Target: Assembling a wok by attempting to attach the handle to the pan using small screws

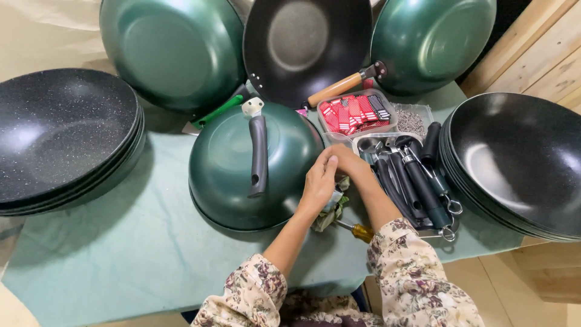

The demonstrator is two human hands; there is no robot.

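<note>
An upturned green wok [227,166] lies on the green-covered table, a black handle [258,152] resting across its bottom. My left hand [319,184] and my right hand [346,163] meet at the wok's right rim, fingers pinched together over something small that stays hidden. Under my hands lies a crumpled cloth [331,212], and beside it a screwdriver with a yellow handle [361,231]. Just right of my right hand stands a clear tray of black handles [414,181].
Stacks of black speckled woks sit at the left [57,133] and right [523,160]. Green woks [172,48] [433,36] and a black wok with a wooden handle [302,42] lean at the back. Clear boxes hold red-striped tags [354,113] and small screws [411,121].
</note>
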